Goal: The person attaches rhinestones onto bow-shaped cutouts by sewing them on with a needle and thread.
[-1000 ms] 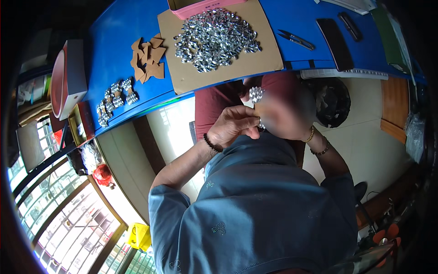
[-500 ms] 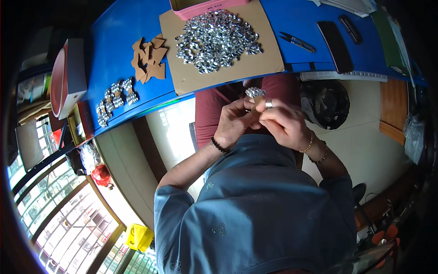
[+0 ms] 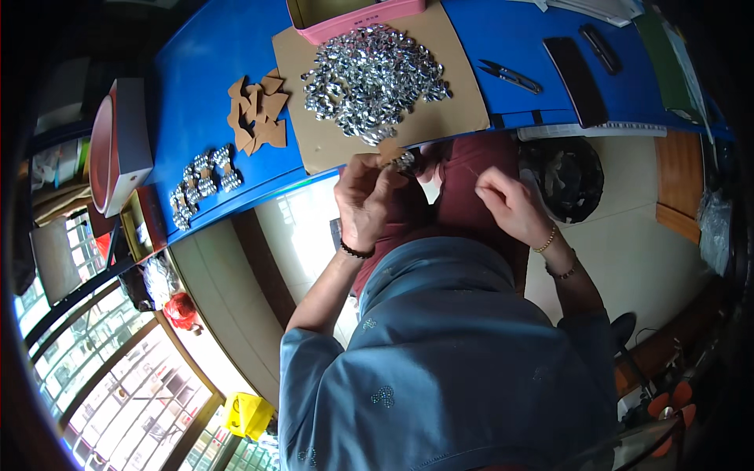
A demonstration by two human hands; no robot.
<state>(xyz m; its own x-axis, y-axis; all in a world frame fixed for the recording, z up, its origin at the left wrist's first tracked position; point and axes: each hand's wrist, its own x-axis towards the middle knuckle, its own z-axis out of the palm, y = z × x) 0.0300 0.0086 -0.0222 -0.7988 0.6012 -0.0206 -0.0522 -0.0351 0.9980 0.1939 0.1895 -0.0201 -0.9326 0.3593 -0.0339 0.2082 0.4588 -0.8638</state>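
My left hand, at the table's near edge, pinches a small brown card with a cluster of silver beads on it. Off to its right, over my lap, my right hand has its fingers closed in a pinch. Whatever lies between those fingertips is too fine to make out. Just beyond the card spreads a heap of shiny silver beads on a flat cardboard sheet. Several loose brown cards lie left of the sheet. Nearer the left edge sit several cards wrapped with silver beads.
A pink box stands behind the heap on the blue table. Black thread snips, a dark phone-like slab and a slim black case lie at right. Under the table's right side is a black-lined bin.
The hands have parted. My left hand moved forward and left with the beaded card, up to the cardboard's edge. My right hand drew away to the right, still pinched.
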